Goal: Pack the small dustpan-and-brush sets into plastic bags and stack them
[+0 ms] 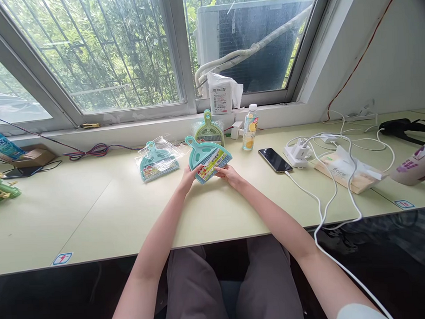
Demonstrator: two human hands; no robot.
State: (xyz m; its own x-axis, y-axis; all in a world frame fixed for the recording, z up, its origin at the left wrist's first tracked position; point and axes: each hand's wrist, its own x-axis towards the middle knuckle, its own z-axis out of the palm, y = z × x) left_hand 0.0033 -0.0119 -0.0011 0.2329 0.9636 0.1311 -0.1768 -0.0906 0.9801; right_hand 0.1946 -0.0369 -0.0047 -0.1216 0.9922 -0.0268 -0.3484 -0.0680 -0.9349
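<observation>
Between my two hands is a teal mini dustpan and brush set [208, 158] with a yellow printed label, held tilted above the table. My left hand [190, 178] grips its lower left edge, and my right hand [231, 175] pinches its lower right side. Just left of it lies a second teal dustpan set [159, 162] in clear plastic wrapping. Behind the held one, a green dustpan set [208, 131] leans against the window ledge, also in clear wrap and partly hidden.
A drink bottle [250, 128] stands right of the dustpans, near a phone [275, 160]. White cables trail from a plug adapter [298, 153] over the table's front edge. A tissue pack [348, 171] lies at right, a cardboard box [36, 156] at far left. Another tissue pack [222, 96] sits on the sill.
</observation>
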